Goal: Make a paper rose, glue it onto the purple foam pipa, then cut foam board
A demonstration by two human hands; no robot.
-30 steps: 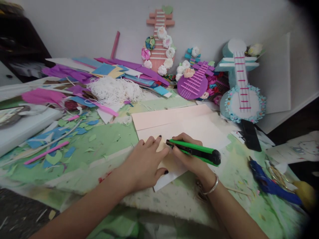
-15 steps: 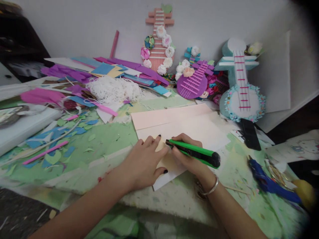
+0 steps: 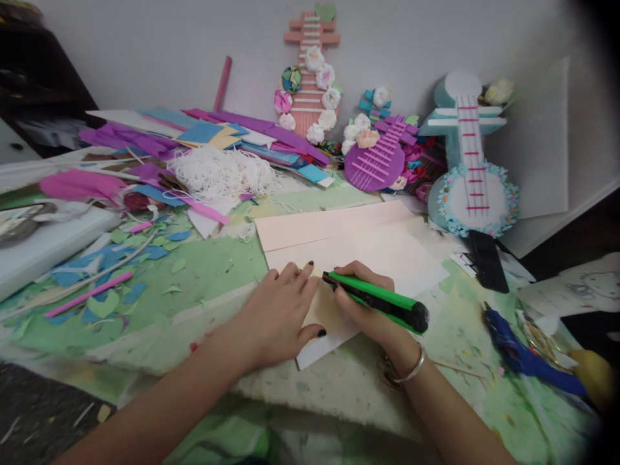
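Observation:
A green and black utility knife [image 3: 382, 298] is gripped in my right hand [image 3: 363, 294], its tip pointing left towards my other hand's fingers. Whether the blade touches the paper I cannot tell. My left hand [image 3: 285, 310] lies flat with spread fingers on pale sheets near the table's front edge. Under both hands is a cream piece of paper [image 3: 327, 310], partly hidden by them. Beneath and behind it lie a white sheet [image 3: 387, 242] and a pale pink sheet [image 3: 310, 228].
White string [image 3: 223, 171] and coloured paper scraps heap at the back left. Paper-decorated instrument models, one pink [image 3: 310, 113], one purple [image 3: 375, 161] and one light blue [image 3: 475, 187], stand at the back. A black phone [image 3: 488, 261] and a blue glue gun [image 3: 523, 352] lie right.
Both hands and the utility knife stay almost where they were. Only the camera view has shifted very slightly.

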